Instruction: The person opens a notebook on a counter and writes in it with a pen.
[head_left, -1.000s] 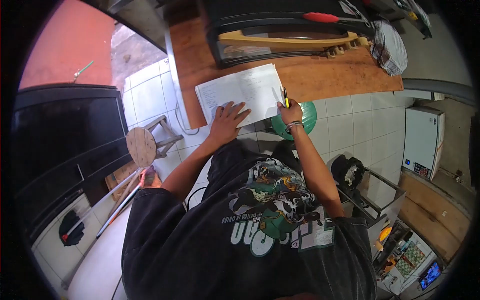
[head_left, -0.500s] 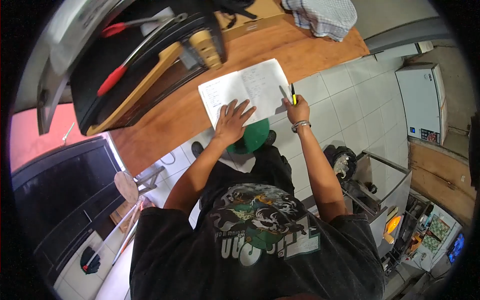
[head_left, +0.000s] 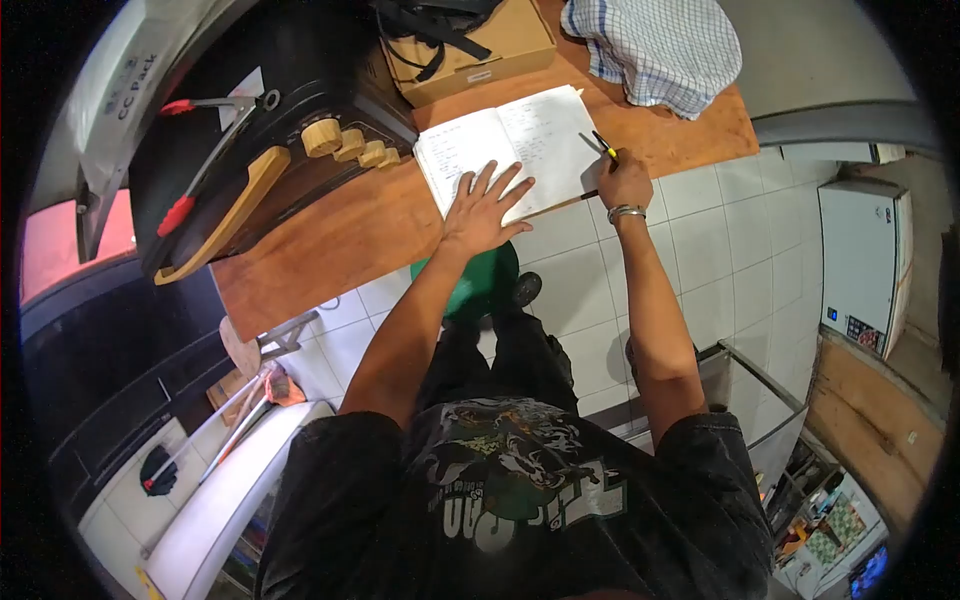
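An open notebook (head_left: pixel 545 125) with handwritten lines on both pages lies on a wooden table (head_left: pixel 330 245). My left hand (head_left: pixel 485 215) rests flat across its lower part, fingers spread and nothing held. At the lower right corner of the right page, my right hand (head_left: pixel 626 182), a metal bangle at its wrist, is closed around a black and yellow pen (head_left: pixel 606 148). The pen's upper end points away from me, and its shadow falls on the paper. Part of the pen is hidden by the fingers.
Left of the notebook stands a black appliance with wooden knobs (head_left: pixel 322 137) and a curved wooden handle (head_left: pixel 235 210); red-handled tongs (head_left: pixel 215 155) lie on it. A cardboard box (head_left: pixel 500 50) and checkered cloth (head_left: pixel 665 50) sit behind. A green stool (head_left: pixel 480 285) is below the table edge.
The view has shifted. My right hand, with the pen, has moved from beside the page's edge to its lower right corner and turned over. My left hand stays spread on the notebook.
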